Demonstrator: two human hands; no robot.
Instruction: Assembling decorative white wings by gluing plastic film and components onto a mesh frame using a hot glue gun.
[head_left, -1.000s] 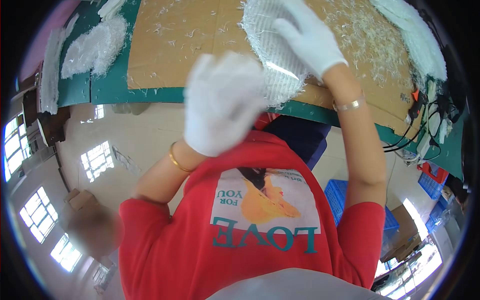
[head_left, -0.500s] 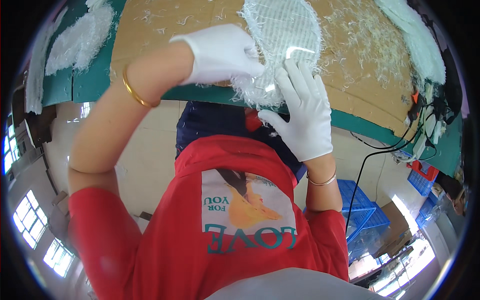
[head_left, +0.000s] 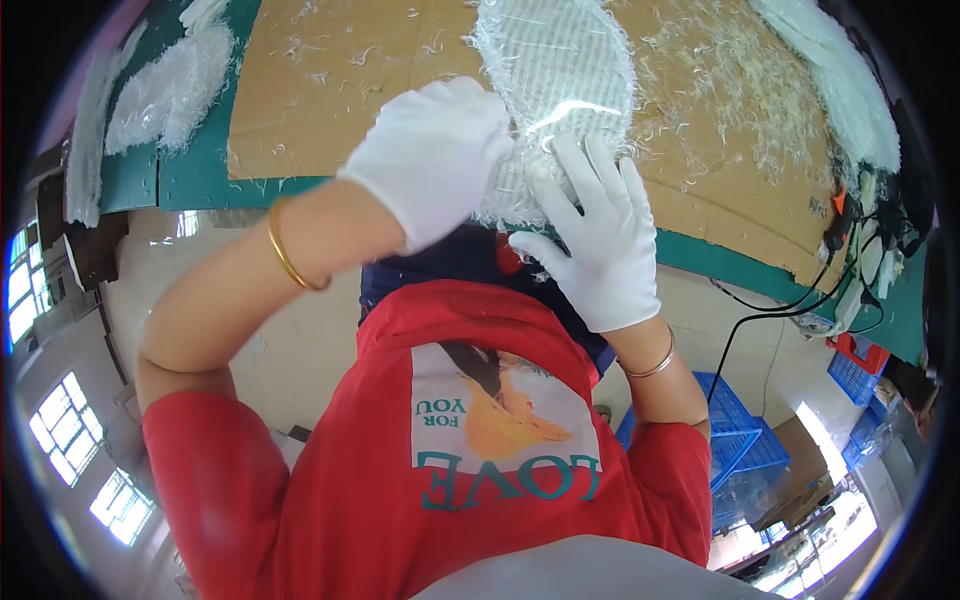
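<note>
A sole-shaped piece of shaggy white fabric (head_left: 556,70) with a ribbed, woven face up lies on a brown cardboard sheet (head_left: 350,65). Over its near part rests a clear, glossy plastic sheet (head_left: 572,112), seen mostly by its glare. My right hand (head_left: 605,240), in a white glove, presses on the fabric's near right part, fingers stretched and thumb spread. Along the near left edge of the fabric, my gloved left hand (head_left: 432,160) is curled closed. Its fingertips face away, so what it grips is hidden.
More shaggy white fabric lies at the left (head_left: 175,90) and far right (head_left: 835,75) of the green table (head_left: 195,170). White fibre scraps (head_left: 750,80) litter the cardboard. Black cables (head_left: 770,312) hang off the right edge, above blue plastic crates (head_left: 735,430).
My left hand has come nearer to me and rotated, its wrist dropping below the table edge. My right hand stays pressed on the fabric, with only a slight shift.
</note>
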